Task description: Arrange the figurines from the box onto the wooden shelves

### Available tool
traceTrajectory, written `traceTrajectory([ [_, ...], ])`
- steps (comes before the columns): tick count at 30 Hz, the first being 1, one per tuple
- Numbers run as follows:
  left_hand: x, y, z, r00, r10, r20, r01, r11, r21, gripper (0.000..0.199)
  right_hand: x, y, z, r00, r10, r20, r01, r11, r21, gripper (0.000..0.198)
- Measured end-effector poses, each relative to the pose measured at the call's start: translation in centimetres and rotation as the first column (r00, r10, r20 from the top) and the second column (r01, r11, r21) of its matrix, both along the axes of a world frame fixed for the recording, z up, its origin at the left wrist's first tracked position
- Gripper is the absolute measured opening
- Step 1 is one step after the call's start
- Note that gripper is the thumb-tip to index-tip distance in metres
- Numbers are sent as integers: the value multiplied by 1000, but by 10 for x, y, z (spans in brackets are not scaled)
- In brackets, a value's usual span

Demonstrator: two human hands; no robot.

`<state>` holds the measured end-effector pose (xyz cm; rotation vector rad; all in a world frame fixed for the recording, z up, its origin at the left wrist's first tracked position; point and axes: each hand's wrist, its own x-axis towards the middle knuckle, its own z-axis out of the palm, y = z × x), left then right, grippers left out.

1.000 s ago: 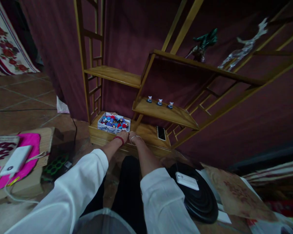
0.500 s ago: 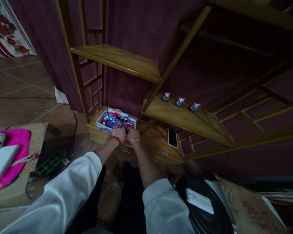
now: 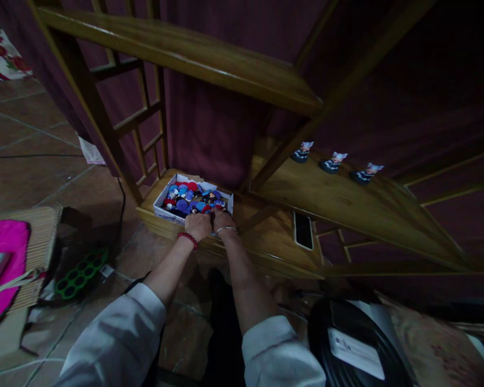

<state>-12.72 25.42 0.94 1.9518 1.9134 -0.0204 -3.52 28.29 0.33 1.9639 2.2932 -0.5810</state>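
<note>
Dark maroon curtain point(image 3: 213, 118) behind, tiled floor point(image 3: 32, 118) off to the left, and a wooden shelf unit point(image 3: 177, 51) fills the middle of the head view. Down on its bottom board point(image 3: 266, 234) sits the open box point(image 3: 167, 213), packed with small red, blue and purple pieces point(image 3: 182, 205). And here are both hands, close together at the near edge: the left hand point(image 3: 198, 226), red bracelet point(image 3: 188, 239) on the wrist, and right beside it the right hand point(image 3: 223, 220). Fingers curl down at the box, their tips hidden; whether either grips anything, I can't tell. Along the board to the right lies a phone point(image 3: 304, 231); above it, three figurines point(image 3: 334, 162) stand in a row.
</note>
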Motion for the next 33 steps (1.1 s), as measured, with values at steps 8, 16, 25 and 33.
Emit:
traceTrajectory([
  [8,0,7,-3,993,-114,30,112,992,53,33,1,-8,3,1000,1,25,-2,999,37,40],
  [16,-14,18,-3,949,-93,302,76,995,66,39,2,2,-3,995,47,-89,-45,999,32,48],
  [25,-29,30,-15,464,254,849,-115,967,-227,34,8,8,-20,907,91,-412,-66,995,75,47],
  [33,-36,39,-8,204,424,882,-401,858,-320,28,16,13,-36,756,57,-652,10,995,99,50],
])
